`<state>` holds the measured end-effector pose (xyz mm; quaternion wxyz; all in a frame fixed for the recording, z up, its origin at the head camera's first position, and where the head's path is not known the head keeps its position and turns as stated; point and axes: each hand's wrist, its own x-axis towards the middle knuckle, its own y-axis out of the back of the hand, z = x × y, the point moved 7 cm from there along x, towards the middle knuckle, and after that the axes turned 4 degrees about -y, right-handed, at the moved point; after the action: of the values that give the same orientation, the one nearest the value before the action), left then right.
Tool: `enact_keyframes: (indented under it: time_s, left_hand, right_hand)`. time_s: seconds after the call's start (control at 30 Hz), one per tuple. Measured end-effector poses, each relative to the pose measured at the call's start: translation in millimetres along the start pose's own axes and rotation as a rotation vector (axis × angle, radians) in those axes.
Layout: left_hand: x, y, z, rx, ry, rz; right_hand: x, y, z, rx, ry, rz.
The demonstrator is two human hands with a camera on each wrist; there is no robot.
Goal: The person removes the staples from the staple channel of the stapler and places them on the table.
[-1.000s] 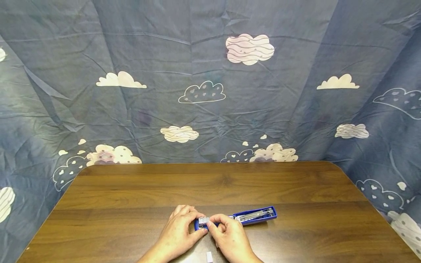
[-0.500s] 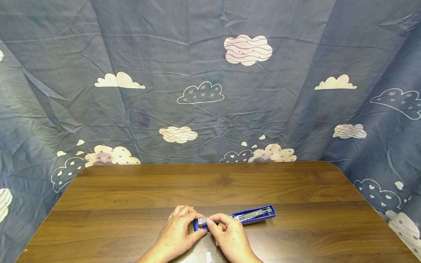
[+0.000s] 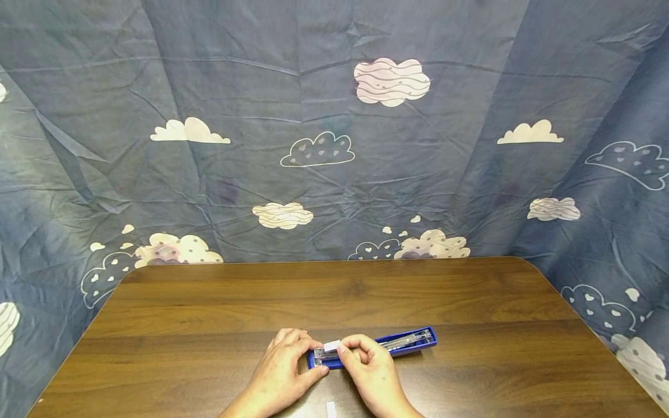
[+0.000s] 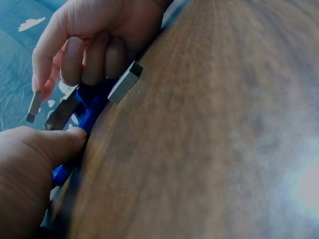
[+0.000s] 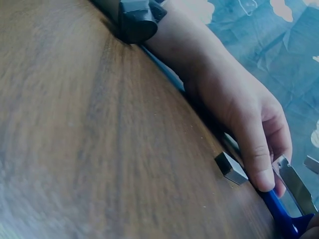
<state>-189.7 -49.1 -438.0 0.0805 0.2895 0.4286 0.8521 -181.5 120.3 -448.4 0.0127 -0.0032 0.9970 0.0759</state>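
An opened-out blue stapler (image 3: 399,343) lies on the table, its metal staple channel (image 5: 295,184) exposed. My left hand (image 3: 282,363) holds the stapler's left end between thumb and fingers. Just above the channel, my right hand (image 3: 371,368) pinches a short pale strip of staples (image 3: 331,346) between thumb and index finger. In the left wrist view that strip hangs beside the channel, gripped at its upper end, while the other right-hand fingers curl over the stapler. On the table in front of the stapler lies a second small staple strip (image 4: 125,82).
The brown wooden table (image 3: 209,302) has rounded back corners. Behind it hangs a dark blue curtain (image 3: 251,174) printed with clouds. A black device (image 5: 138,22) is strapped to the left wrist.
My right hand has shifted slightly right with the staple strip now visible above the channel; a grey metal piece that stood over the stapler's left end no longer shows there. The left hand stays put.
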Motion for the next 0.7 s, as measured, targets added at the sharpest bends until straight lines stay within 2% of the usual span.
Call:
enact_keyframes:
  time_s: [0.17, 0.47, 0.57, 0.7]
  left_hand:
    - [-0.6, 0.0, 0.4, -0.005, -0.008, 0.001]
    - [-1.0, -0.9, 0.5, -0.019, 0.002, 0.007]
    - [-0.9, -0.2, 0.7, -0.011, -0.004, 0.016]
    - [-0.7, 0.7, 0.6, -0.003, -0.008, 0.022]
  right_hand:
    - [0.6, 3.0, 0.7, 0.051, -0.002, -0.043]
    - [1.4, 2.3, 0.0, 0.191, 0.024, -0.273]
    - [0.9, 0.9, -2.0, 0.177, 0.05, -0.326]
    - [0.0, -0.3, -4.9, 0.106, 0.122, -0.391]
